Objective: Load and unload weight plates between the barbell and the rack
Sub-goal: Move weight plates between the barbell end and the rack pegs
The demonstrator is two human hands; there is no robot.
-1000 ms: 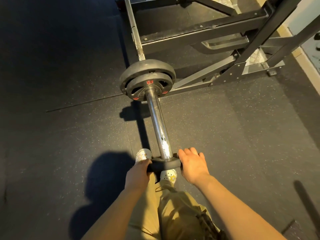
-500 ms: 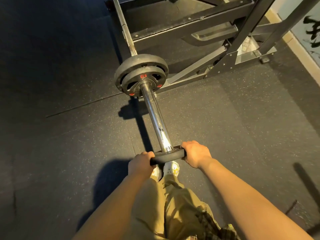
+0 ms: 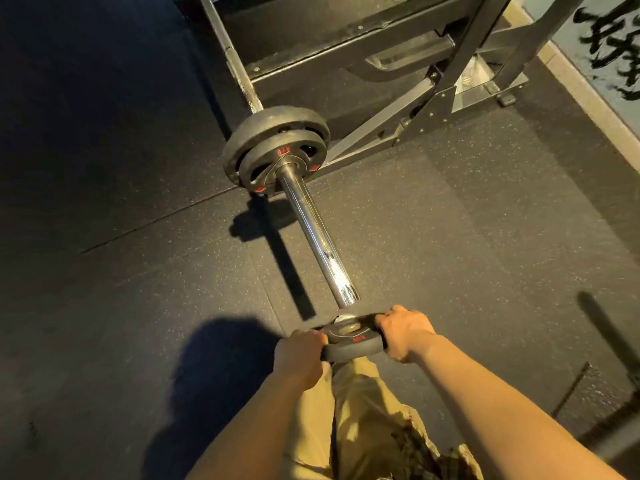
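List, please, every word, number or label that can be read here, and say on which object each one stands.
None can be read with certainty.
Red marks on the small plate held by the left hand and the right hand: too blurred.
Red labels on the outer plate on the barbell: too small and blurred.
Black brush characters on the wall: cut off by the frame edge, unreadable.

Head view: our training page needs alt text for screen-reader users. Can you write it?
Both hands, left hand and right hand, grip a small black weight plate just clear of the chrome barbell sleeve. Two larger plates sit further up the sleeve, beside a black steel rack on dark rubber flooring.
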